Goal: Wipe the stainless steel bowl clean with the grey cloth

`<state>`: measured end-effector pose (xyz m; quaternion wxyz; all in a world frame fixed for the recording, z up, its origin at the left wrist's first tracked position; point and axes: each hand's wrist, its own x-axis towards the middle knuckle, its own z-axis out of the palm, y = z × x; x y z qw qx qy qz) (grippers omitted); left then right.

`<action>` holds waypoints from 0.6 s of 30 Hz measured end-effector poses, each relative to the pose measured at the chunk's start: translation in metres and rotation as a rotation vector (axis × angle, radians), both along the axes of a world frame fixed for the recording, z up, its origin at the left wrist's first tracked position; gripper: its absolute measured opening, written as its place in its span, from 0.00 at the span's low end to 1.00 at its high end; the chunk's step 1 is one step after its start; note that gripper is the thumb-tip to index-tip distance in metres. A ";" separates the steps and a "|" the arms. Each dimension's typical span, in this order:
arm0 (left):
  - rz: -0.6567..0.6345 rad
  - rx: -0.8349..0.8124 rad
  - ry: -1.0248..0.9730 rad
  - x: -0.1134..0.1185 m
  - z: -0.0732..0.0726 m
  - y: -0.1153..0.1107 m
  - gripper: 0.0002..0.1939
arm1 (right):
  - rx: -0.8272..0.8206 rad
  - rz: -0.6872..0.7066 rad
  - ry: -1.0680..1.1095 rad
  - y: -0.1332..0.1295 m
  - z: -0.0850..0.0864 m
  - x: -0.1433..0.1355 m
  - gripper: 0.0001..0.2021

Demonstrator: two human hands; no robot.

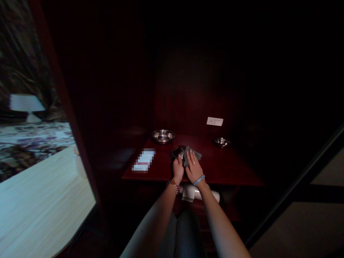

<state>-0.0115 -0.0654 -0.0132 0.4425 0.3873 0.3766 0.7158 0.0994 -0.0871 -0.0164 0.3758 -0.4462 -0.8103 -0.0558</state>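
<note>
Bowl (177, 152) in left hand (177, 170), grey cloth (198, 155) under right hand (194, 169)

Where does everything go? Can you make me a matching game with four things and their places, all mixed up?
Things:
1. Grey cloth
2. White lamp
3. Wall socket
4. White roll

Places:
A. Lower than the dark red tabletop
B. At the picture's far left
C. On the back wall
D. Under the right hand

Right pairs: 1-D, 2-B, 3-C, 4-A.
</note>
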 end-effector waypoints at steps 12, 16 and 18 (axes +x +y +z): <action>-0.137 -0.036 -0.264 0.001 -0.003 0.004 0.21 | -0.044 0.015 0.079 0.007 -0.004 0.002 0.33; -0.186 -0.059 -0.363 -0.001 0.000 0.000 0.21 | -0.081 0.030 0.242 0.013 -0.006 0.004 0.32; -0.194 -0.051 -0.366 -0.002 0.002 -0.002 0.21 | -0.100 0.025 0.329 0.015 -0.006 0.004 0.31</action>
